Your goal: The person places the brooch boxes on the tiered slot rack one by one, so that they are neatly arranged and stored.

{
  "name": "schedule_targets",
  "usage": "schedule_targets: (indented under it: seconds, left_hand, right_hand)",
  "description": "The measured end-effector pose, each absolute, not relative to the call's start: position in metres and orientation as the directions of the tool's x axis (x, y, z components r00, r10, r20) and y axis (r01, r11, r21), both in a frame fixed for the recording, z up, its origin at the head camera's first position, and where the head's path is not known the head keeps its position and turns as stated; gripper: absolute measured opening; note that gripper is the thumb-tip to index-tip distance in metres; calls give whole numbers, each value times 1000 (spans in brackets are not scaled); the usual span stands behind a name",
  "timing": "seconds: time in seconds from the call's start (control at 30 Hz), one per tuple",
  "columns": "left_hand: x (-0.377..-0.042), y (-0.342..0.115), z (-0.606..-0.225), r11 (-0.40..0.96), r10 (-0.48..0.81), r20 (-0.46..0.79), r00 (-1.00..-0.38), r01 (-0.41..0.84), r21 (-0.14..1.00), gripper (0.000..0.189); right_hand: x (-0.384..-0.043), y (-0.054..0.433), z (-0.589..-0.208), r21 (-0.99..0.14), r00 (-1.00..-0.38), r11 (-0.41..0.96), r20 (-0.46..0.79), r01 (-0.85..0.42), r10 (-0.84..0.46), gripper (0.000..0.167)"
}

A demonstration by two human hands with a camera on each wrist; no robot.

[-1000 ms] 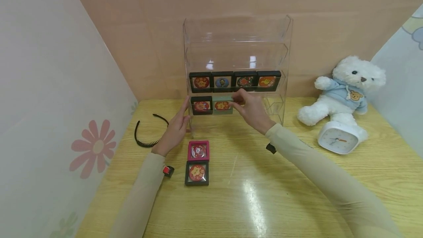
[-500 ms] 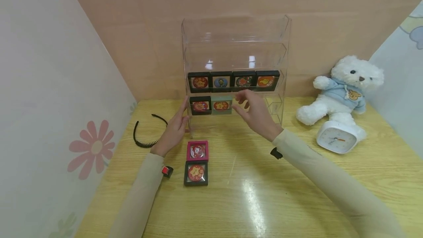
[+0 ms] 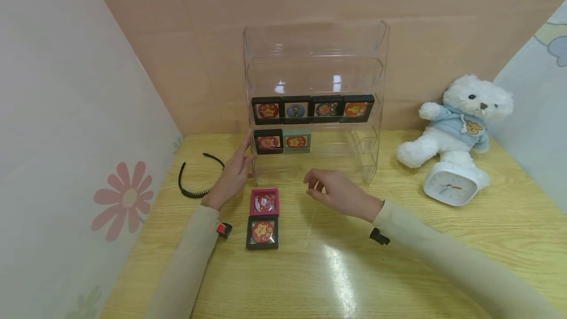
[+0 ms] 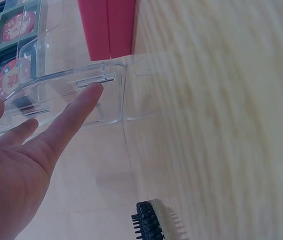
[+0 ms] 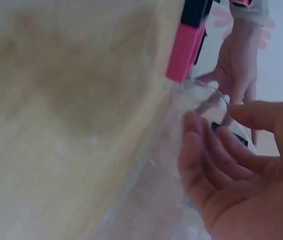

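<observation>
My left hand (image 3: 231, 178) rests against the left side of a clear acrylic rack (image 3: 314, 75), its fingers extended along the side panel. In the left wrist view a finger (image 4: 76, 117) of it touches that panel. My right hand (image 3: 338, 192) hovers over the table in front of the rack, fingers loosely bent around nothing. A lower tier holds a black badge frame (image 3: 268, 142) and a pale green badge frame (image 3: 297, 141) side by side. Left of the right hand, a pink badge frame (image 3: 264, 203) and a dark badge frame (image 3: 262, 232) lie on the table.
Several black badge frames (image 3: 312, 109) fill the tier above. A black headband (image 3: 195, 194) lies left of my left hand. At the right, a white teddy bear (image 3: 460, 117) in a blue top sits behind a white clock (image 3: 453, 184). A wall stands along the left side.
My right hand has let go of the pale green frame on the lower tier and moved down toward the table. The left hand has stayed at the rack's side.
</observation>
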State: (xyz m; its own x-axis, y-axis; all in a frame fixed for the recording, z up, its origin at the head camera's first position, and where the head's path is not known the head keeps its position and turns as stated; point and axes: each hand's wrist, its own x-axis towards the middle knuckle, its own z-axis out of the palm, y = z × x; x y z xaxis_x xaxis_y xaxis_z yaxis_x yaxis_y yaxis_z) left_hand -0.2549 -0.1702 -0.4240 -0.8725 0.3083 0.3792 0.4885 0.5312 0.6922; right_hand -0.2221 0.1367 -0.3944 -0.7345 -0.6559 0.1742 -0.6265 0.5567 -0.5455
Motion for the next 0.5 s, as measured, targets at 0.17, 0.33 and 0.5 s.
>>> schedule_targets:
  seconds: [0.17, 0.33, 0.5]
  left_hand:
    - [-254, -170, -424, 524, 313, 388, -867, 498, 691, 68]
    - [-256, -170, -425, 515, 324, 399, -858, 514, 686, 68]
    - [-256, -170, -426, 513, 320, 394, -862, 507, 693, 68]
  right_hand:
    - [-212, 143, -405, -564, -716, 569, 59, -598, -695, 19]
    - [-205, 147, -417, -570, -717, 576, 32, -586, -697, 22]
    - [-201, 146, -429, -562, -709, 569, 45, -600, -703, 31]
